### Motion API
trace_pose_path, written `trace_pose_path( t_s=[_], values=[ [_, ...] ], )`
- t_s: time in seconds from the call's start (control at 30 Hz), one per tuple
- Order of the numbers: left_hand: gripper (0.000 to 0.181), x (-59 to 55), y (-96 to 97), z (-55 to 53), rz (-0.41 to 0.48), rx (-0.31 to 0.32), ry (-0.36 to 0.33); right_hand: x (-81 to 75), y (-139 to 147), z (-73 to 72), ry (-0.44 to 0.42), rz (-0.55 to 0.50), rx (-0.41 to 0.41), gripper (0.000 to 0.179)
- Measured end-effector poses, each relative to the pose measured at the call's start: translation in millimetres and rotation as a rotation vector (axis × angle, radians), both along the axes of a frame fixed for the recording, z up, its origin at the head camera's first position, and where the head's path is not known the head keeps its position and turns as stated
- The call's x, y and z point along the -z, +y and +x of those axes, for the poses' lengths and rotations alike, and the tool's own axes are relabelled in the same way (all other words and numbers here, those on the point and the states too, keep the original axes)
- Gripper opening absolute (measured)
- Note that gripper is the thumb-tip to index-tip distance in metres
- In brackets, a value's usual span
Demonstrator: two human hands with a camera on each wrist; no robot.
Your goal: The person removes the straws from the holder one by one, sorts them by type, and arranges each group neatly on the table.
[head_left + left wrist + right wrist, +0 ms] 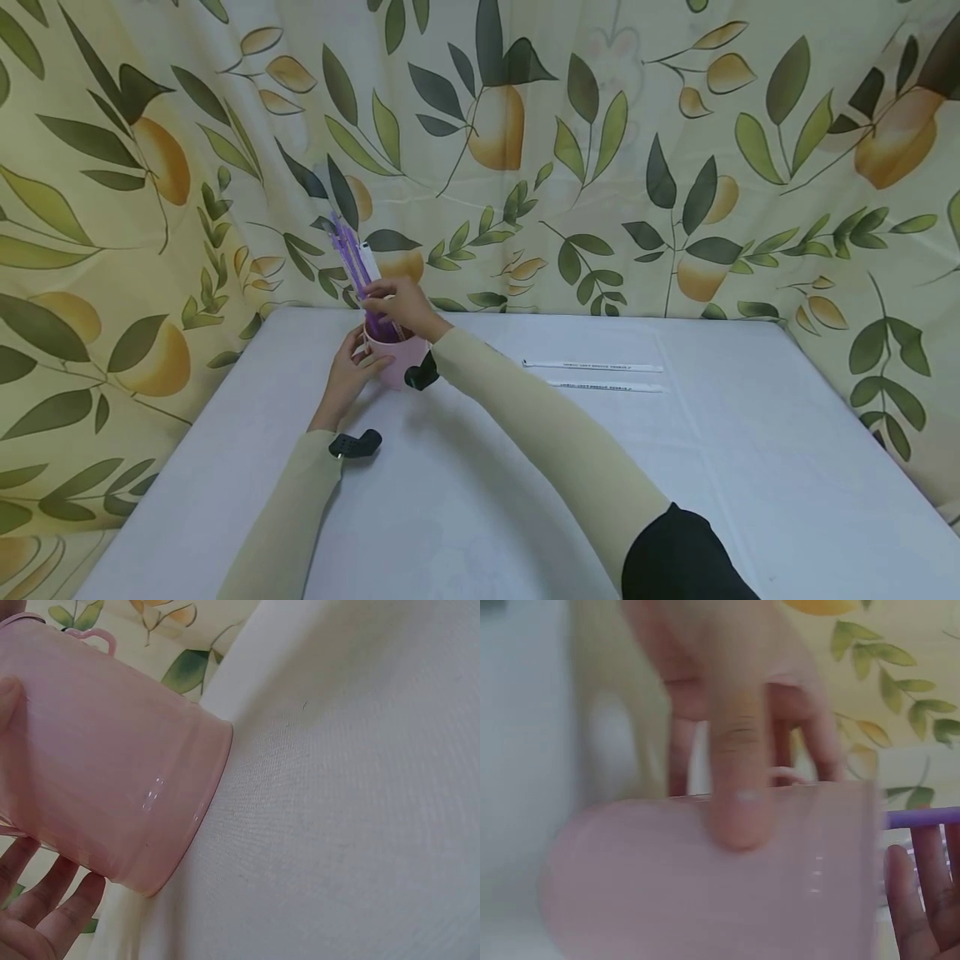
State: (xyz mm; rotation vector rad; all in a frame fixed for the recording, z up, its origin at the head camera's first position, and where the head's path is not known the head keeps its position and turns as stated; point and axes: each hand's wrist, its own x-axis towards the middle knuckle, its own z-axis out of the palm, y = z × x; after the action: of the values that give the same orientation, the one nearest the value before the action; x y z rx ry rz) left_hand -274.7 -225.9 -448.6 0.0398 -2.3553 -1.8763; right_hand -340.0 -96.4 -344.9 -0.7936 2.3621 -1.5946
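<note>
A pink cup (401,362) with a small handle stands on the table at left centre. My left hand (348,375) grips its side; in the left wrist view some fingers (71,904) curl along the cup wall, and in the right wrist view the thumb (739,810) presses its front. A bundle of slender purple sticks (348,258), with a white one among them, rises from the cup. Above the rim, my right hand (405,307) holds the purple sticks. In the right wrist view its fingers (907,900) show beside one purple stick (922,817). The bundle's lower ends are hidden in the cup.
Two thin white strips with dark print, one farther back (600,365) and one nearer (607,387), lie side by side on the white-covered table (750,467), right of the cup. A leaf-and-fruit patterned curtain (585,167) hangs behind the table.
</note>
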Motion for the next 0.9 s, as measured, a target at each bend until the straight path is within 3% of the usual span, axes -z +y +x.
trace_pose_path(
  t_s=[0.3, 0.57, 0.77, 0.83, 0.9],
  values=[
    [0.079, 0.3, 2.5, -0.1, -0.006, -0.017, -0.017, -32.1, 11, -9.5, -0.053, -0.200, -0.011, 0.028],
    [0.078, 2.0, 2.3, -1.7, 0.020, -0.007, 0.006, -65.1, 24, -17.1, -0.080, -0.278, -0.007, 0.030],
    [0.078, -0.8, 2.1, 1.1, 0.052, 0.011, 0.012, -86.9, 43, -11.7, -0.026, -0.263, -0.052, 0.029],
    [0.078, -7.6, 3.5, 5.8, 0.058, 0.016, 0.004, -92.3, 51, -8.6, -0.006, -0.231, -0.067, 0.028],
    [0.078, -7.4, 2.8, 5.9, 0.053, 0.012, 0.006, -97.0, 60, -3.5, 0.021, -0.179, -0.087, 0.027]
  ],
)
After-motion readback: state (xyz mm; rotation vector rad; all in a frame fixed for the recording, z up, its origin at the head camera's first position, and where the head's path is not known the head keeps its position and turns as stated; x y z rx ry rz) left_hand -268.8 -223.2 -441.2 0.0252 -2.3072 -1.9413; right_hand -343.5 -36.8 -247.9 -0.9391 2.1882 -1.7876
